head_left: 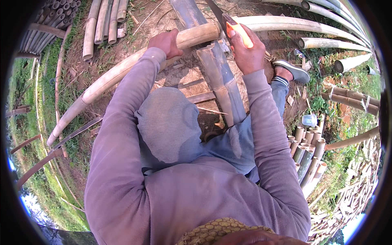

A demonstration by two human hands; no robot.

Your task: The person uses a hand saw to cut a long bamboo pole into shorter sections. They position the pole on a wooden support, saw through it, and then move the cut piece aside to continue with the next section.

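My left hand (165,43) grips a long pale bamboo pole (106,79) that runs from lower left up to its cut end near the top centre. My right hand (247,51) is closed on the orange handle of a hand saw (239,33); its dark blade (216,14) rises just past the pole's cut end. The pole lies across a thick greyish bamboo support (222,85) that slants down between my legs. My right foot in a grey shoe (290,70) rests on the dirt beside my right hand.
Long bamboo poles (310,26) lie across the top right. Short cut bamboo pieces (306,153) are stacked at the right, with a clear plastic cup (309,120) next to them. More poles (102,20) lie at top left. Grass edges the dirt at left.
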